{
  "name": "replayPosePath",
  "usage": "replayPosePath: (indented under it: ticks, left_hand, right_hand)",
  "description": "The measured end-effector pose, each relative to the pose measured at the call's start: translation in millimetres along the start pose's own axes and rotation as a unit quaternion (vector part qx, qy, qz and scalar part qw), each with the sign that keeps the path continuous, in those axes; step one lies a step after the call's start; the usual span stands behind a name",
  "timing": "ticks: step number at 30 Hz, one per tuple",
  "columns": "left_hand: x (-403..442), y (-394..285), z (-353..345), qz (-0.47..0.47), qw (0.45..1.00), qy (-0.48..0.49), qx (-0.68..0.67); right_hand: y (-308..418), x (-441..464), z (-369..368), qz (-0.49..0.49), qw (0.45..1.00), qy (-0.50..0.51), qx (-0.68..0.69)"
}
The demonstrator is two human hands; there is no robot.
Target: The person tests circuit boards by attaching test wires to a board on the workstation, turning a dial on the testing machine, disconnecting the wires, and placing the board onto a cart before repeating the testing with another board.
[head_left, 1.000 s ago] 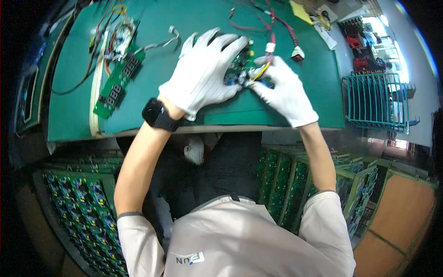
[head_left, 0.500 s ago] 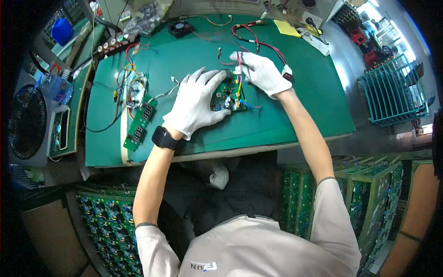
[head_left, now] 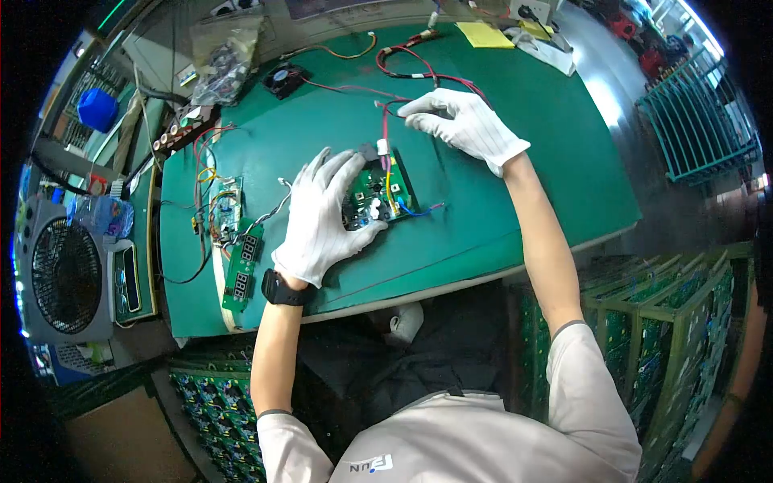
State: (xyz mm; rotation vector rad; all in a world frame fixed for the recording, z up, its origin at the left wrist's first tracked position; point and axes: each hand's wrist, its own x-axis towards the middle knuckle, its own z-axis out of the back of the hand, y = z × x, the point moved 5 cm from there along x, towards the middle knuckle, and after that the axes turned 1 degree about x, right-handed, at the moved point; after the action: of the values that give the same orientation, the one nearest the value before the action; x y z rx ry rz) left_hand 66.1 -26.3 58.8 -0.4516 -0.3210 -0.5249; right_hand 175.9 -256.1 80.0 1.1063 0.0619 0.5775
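Note:
My left hand [head_left: 318, 217], in a white glove, grips a green circuit board [head_left: 375, 187] on the bench. Its thumb is at the near edge, its fingers at the far left side; the palm hides part of the board. A white connector [head_left: 382, 147] with red wires stands at the board's far edge. Yellow and blue wires [head_left: 415, 212] show on its right side. My right hand [head_left: 463, 127], also gloved, is beyond the board to the right, its fingertips pinched at a thin red cable [head_left: 386, 121]; the exact hold is partly hidden.
On the green bench [head_left: 499, 217] lie a display board [head_left: 241, 270] with a wired board [head_left: 229, 205], a small black fan [head_left: 283, 80], a longer red cable [head_left: 403, 50] and yellow paper [head_left: 485, 35]. A large fan [head_left: 66, 274] stands left. Board racks [head_left: 636, 314] flank my legs.
My right hand has moved from the connector at the board's far edge, up and away to the right. My left hand stays on the board. The camera view has shifted.

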Motion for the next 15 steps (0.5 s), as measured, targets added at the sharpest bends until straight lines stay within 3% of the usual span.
replayPosePath:
  ticks: [2, 8, 10, 15]
  left_hand:
    - [0.6, -0.5, 1.1, -0.005, 1.0, -0.009, 0.003]
    - [-0.3, 0.0, -0.6, -0.008, 1.0, -0.007, 0.001]
    - [0.7, -3.4, 1.5, -0.004, 1.0, 0.001, 0.011]
    - [1.5, -5.7, -0.8, -0.016, 1.0, -0.003, 0.021]
  right_hand:
    - [1.9, 0.7, -0.7, 0.069, 0.997, 0.026, -0.02]
    - [2.7, -1.7, 7.7, 0.051, 0.998, 0.025, 0.014]
    - [2.7, -2.0, 8.0, 0.001, 0.999, 0.038, -0.034]
    - [5.5, -1.0, 4.0, 0.084, 0.989, 0.02, -0.122]
